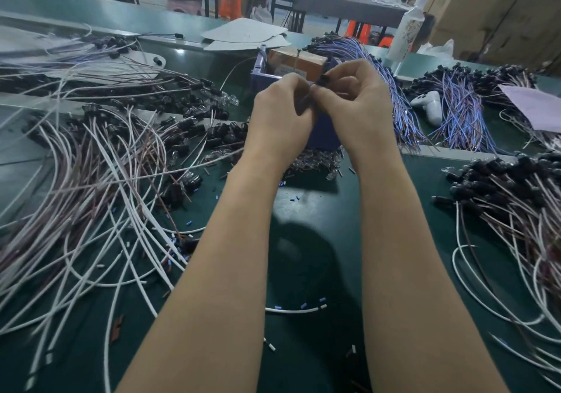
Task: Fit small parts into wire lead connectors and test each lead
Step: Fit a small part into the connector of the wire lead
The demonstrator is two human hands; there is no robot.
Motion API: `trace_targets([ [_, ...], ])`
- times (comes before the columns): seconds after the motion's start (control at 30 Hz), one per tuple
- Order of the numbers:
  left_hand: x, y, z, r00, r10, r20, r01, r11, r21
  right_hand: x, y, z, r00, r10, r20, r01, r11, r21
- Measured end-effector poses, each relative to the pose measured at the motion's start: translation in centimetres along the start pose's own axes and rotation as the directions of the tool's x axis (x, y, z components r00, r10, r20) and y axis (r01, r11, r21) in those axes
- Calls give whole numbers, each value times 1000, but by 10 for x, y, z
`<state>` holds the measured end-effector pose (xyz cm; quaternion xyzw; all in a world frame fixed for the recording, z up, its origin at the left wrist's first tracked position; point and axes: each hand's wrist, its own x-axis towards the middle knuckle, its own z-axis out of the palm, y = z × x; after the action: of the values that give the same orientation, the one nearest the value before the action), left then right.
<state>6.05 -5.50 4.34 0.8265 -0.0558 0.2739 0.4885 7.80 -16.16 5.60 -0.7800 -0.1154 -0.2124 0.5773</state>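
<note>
Both of my hands are raised together above the middle of the green bench. My right hand (355,101) pinches a black lead connector (324,79) between thumb and fingertips. My left hand (280,116) is closed against it, its fingertips on something too small to see. Below the hands lies a heap of small clear parts (315,160). White and brown leads with black connectors (100,162) spread over the left of the bench. A similar pile of leads (513,198) lies at the right.
A blue tray (261,69) holding an orange box (299,60) stands just behind my hands. Bundles of blue-violet leads (455,110) lie at the back right with a white tool (429,106) among them. A white bottle (408,28) stands farther back. Cut wire bits litter the mat.
</note>
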Motion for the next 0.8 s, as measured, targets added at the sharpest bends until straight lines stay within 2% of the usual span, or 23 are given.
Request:
trace_targets([
  [0.1, -2, 1, 0, 999, 36, -31, -39, 996, -84, -1, -5, -5, 996, 38, 76, -43, 997, 65],
  [0.2, -2, -2, -1, 997, 62, -55, -65, 996, -66, -1, -2, -15, 988, 110, 108, -121, 987, 106],
  [0.23, -1, -4, -1, 996, 66, -56, -69, 996, -60, 0, 2, -18, 986, 144, 80, -148, 988, 50],
  [0.3, -1, -7, -1, 996, 64, -54, -67, 996, -56, 1, 14, -27, 975, 222, 29, -208, 945, -252],
  [0.37, -2, -9, 0, 997, 56, -48, -59, 996, -60, -2, 26, -34, 922, 381, 71, -284, 788, -546],
  [0.43, -2, -9, 0, 998, 52, -38, -54, 996, -73, -7, 36, -34, 839, 534, 107, -340, 666, -664],
  [0.5, -2, -9, 1, 999, 48, -18, -49, 995, -85, -10, 40, -27, 796, 594, 116, -361, 620, -697],
  [0.67, -2, -10, 0, 999, 36, 11, -34, 991, -131, -10, 45, -14, 788, 603, 124, -333, 587, -738],
  [0.8, 0, -12, 0, 1000, 14, 17, -12, 987, -157, -9, 44, -15, 798, 584, 148, -341, 640, -688],
])
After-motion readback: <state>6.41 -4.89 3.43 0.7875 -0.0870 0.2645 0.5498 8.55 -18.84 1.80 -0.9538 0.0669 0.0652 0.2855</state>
